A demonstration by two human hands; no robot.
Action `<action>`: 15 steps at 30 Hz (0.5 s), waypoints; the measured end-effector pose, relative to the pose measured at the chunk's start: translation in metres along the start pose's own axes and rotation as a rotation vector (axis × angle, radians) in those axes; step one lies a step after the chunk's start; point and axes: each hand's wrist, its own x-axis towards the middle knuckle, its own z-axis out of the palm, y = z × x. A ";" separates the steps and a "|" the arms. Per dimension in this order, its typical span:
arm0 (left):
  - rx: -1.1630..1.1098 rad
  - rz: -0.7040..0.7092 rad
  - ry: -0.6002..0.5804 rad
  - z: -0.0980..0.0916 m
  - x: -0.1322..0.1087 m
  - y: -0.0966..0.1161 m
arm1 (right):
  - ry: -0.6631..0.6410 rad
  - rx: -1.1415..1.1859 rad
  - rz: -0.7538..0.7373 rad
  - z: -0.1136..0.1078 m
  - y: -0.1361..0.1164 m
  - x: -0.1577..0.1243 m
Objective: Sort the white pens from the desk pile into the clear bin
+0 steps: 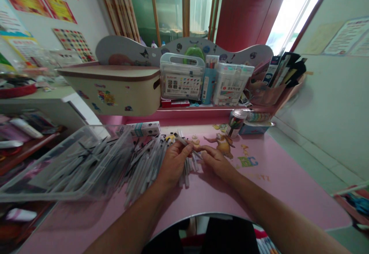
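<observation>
My left hand (173, 161) is pinched round a thin white pen (182, 140) just above a heap of several white pens (145, 161) spilled across the pink desk (276, 192). My right hand (215, 159) meets it from the right, fingers curled at the same pen's near end. More pens fill a clear plastic box (62, 167) lying tilted at the left, beside my left forearm. A few loose pens (187, 171) lie under both hands.
A cream storage box with a brown lid (115, 88) stands at the back left. Marker cases (181, 78) and a pen holder (208, 81) line the rear shelf. A small can (235, 122) and cartoon stickers (223, 143) sit right of my hands. A small carton (144, 128) lies behind the heap.
</observation>
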 end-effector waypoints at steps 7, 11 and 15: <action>-0.113 -0.277 -0.331 -0.004 -0.004 0.007 | 0.089 0.506 0.195 -0.005 0.004 0.007; -0.163 -0.363 -0.418 -0.005 -0.006 0.005 | -0.015 0.619 0.300 -0.007 0.002 0.006; -0.174 -0.432 -0.453 -0.009 -0.003 -0.002 | 0.005 0.451 0.247 -0.007 0.002 0.004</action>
